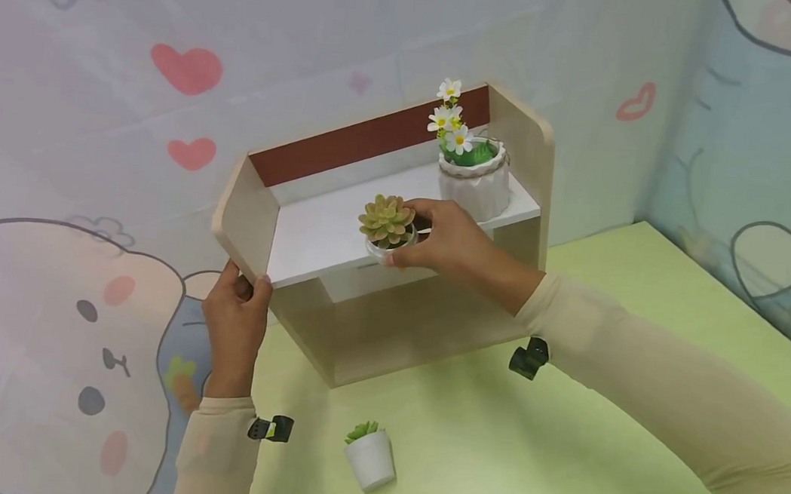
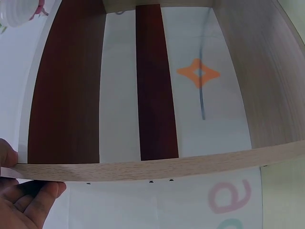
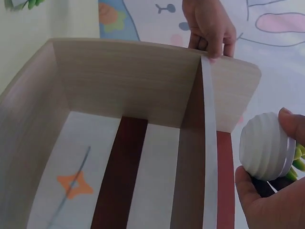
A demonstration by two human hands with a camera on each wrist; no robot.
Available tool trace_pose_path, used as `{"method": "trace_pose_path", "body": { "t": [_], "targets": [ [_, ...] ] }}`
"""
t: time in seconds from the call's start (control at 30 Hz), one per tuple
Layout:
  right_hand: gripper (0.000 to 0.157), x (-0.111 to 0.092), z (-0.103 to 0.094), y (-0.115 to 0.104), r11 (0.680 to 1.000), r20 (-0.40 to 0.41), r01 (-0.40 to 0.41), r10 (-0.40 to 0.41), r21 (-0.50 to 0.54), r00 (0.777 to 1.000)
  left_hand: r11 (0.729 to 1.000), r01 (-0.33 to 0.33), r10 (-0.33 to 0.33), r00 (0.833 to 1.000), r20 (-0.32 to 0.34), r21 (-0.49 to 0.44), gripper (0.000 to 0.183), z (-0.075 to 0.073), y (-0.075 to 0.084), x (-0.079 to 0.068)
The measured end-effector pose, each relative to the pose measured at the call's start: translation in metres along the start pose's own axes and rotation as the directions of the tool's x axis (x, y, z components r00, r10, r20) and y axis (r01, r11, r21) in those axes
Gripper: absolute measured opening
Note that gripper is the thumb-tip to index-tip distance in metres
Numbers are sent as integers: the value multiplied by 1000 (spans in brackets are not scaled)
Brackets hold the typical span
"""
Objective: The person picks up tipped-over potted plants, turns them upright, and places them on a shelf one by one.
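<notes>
A small wooden shelf unit (image 1: pixel 400 330) with a white upper board (image 1: pixel 315 231) stands against the wall. My left hand (image 1: pixel 238 320) grips its left side panel, thumb at the board's front corner; the left wrist view shows fingers below the panel edge. Between thumb and fingers, my right hand (image 1: pixel 446 239) holds a potted succulent (image 1: pixel 386 220) with pinkish-green leaves, over the board's front edge. Its ribbed white pot (image 3: pixel 264 145) shows in the right wrist view, held around its sides. Right behind that hand, a white pot with daisies (image 1: pixel 474 180) sits on the board's right end.
A smaller white pot with a green succulent (image 1: pixel 372 457) lies tilted on the light green table (image 1: pixel 465 448) in front of the shelf. Below the upper board is an open lower compartment (image 3: pixel 143 171). A wall sheet with cartoon prints (image 1: pixel 118 336) hangs behind and left.
</notes>
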State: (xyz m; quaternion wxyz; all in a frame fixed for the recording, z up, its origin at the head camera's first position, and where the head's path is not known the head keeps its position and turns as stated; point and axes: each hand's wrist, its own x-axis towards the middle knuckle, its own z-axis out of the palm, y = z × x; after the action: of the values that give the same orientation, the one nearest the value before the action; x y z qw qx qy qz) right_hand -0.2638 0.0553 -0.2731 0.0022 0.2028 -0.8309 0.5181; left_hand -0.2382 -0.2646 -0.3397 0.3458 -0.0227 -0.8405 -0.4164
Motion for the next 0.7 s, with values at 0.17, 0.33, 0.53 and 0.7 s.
{"method": "trace_pose_path", "body": {
  "t": [0.17,0.33,0.53,0.7],
  "targets": [
    [64,8,2,2,998,-44,-16,14,-55,999,1000,-12,12,1000,-10,1,33,2,0,-1],
    [74,18,4,1,994,-87,-61,53,-92,995,1000,-30,30,999,-20,3,33,2,0,1],
    [75,23,8,0,990,-111,-67,54,-125,992,1000,-25,24,1000,-13,-6,34,3,0,3],
    [69,31,13,1,991,-104,-67,55,-113,993,1000,-9,9,1000,-18,-3,32,2,-2,1]
  ]
}}
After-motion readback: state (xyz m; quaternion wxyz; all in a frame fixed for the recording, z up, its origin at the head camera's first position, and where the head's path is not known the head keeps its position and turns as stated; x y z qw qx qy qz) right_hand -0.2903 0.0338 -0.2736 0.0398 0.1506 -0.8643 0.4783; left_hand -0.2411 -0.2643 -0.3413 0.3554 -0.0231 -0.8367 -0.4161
